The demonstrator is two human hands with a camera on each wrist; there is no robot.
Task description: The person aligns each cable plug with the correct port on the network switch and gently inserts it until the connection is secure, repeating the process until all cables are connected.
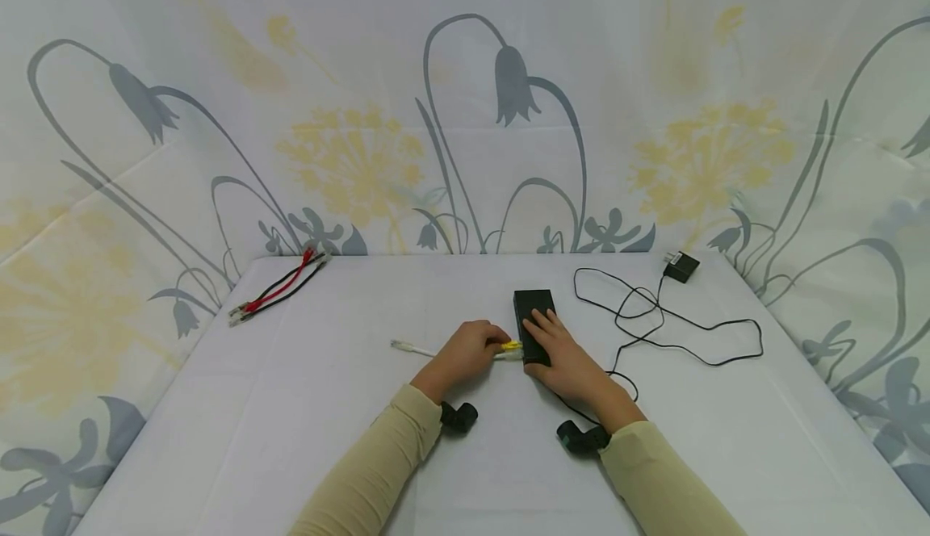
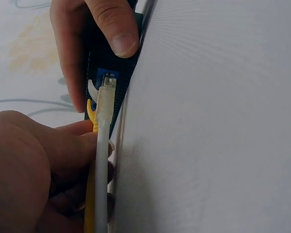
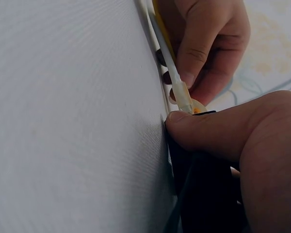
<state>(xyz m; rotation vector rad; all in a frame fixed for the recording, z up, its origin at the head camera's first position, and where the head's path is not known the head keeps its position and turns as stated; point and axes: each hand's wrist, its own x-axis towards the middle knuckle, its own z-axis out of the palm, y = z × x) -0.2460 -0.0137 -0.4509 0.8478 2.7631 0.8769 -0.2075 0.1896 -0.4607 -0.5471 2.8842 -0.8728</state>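
Observation:
A black network switch (image 1: 533,302) lies on the table under my right hand (image 1: 570,362). That hand grips it, thumb (image 3: 199,128) on the near side and fingers spread over the top. My left hand (image 1: 465,354) pinches a yellow network cable (image 2: 89,194) close to its plug, right at the switch's left end. A white network cable (image 2: 102,170) runs alongside, its clear plug (image 2: 105,102) lined up with a blue port (image 2: 101,74) in the left wrist view. The white cable's other end (image 1: 403,346) points left on the table. The yellow plug's tip is hidden behind the white one.
A black power adapter (image 1: 681,266) sits at the back right, its thin black cord (image 1: 715,327) looped across the table's right side toward the switch. At the back left lies a bundle of short red and black cables (image 1: 279,287). Patterned fabric (image 1: 465,157) hangs behind the table.

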